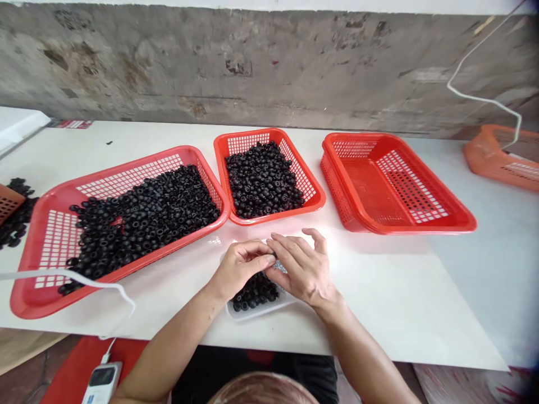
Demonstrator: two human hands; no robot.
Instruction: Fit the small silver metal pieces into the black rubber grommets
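Note:
My left hand point(244, 266) and my right hand point(301, 269) meet at the fingertips over a translucent plastic tray point(252, 313). Thumb and forefinger of the left hand pinch a small black part point(274, 255), mostly covered by the fingers. The right thumb and fingers close in around the same spot; whatever they grip there is hidden. Inside the tray lie round black hollow parts point(255, 294) on the left and small silvery pieces point(281, 267) on the right, partly under my right hand.
Behind the tray stand a long red basket point(29, 269) and a smaller red basket point(322, 201), both holding black parts. Stacked red baskets point(357, 210) stand at right, an orange basket point(484, 151) farther off. A white cable point(92, 282) runs to a power bank point(103, 381) at lower left.

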